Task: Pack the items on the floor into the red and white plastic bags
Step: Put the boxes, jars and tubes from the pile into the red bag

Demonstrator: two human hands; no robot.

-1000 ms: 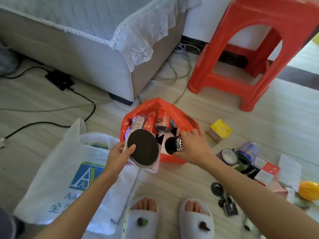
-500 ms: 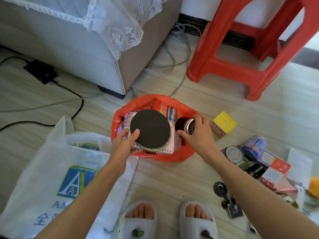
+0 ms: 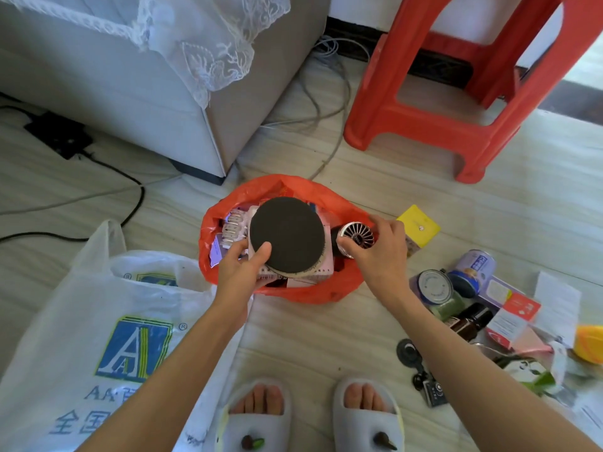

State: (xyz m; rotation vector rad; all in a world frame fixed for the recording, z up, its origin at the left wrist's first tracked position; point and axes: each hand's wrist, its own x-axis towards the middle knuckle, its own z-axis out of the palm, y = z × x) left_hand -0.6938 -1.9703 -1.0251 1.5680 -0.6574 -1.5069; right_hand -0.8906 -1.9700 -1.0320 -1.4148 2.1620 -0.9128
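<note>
Since a second ago I have lowered the round black pad [image 3: 286,237] with my left hand [image 3: 242,268], thumb curled on top and fingers under it, until it lies flat over the things inside the red bag [image 3: 337,207], and my right hand [image 3: 380,247] has brought the small black can with the silver finned end [image 3: 355,237] down beside it, fingers wrapped round it, so I judge both are almost packed. The pad covers most of the bag's mouth, so little room is left there. The white bag [image 3: 98,308] lies flat on my left, while the yellow box [image 3: 421,225], tins [image 3: 434,287], a brown bottle [image 3: 471,319] and small boxes [image 3: 514,313] wait on the floor to my right, near the red stool [image 3: 440,122].
</note>
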